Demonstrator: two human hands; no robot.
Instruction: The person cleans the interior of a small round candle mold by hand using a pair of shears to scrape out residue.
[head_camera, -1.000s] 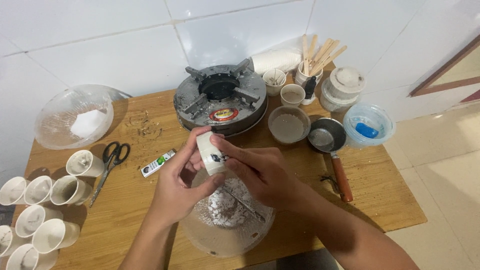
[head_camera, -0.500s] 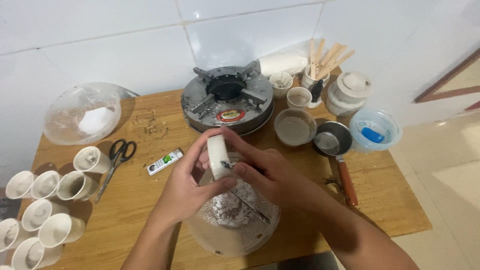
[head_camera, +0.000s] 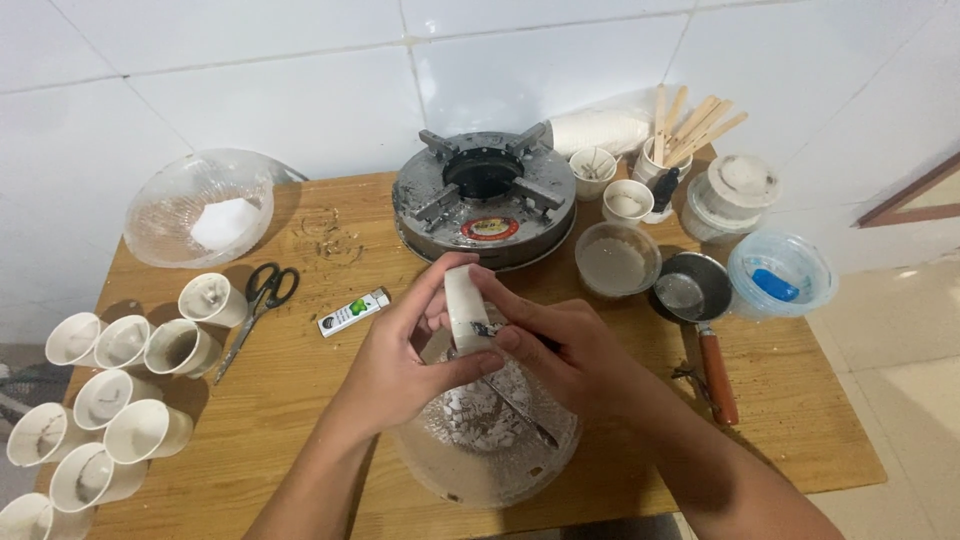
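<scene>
Left hand (head_camera: 400, 365) wrapped around a white block (head_camera: 467, 308), thumb under, fingers behind; block's lower end hidden by the grip. Right hand (head_camera: 570, 350) closed on a thin metal tool (head_camera: 515, 408); handle hidden in the fist, can't tell what kind, its tip pointing down into the clear bowl (head_camera: 480, 440). Both hands sit right over that bowl, which holds white shavings; near rim partly covered by forearms. Outward on the wooden surface (head_camera: 300, 400): lighter (head_camera: 353, 312) and scissors (head_camera: 255, 300) to the left, paper cups (head_camera: 110, 390) further left, some cut off at frame edge. Gas burner (head_camera: 485, 195) behind, small pan (head_camera: 700, 310) to the right.
</scene>
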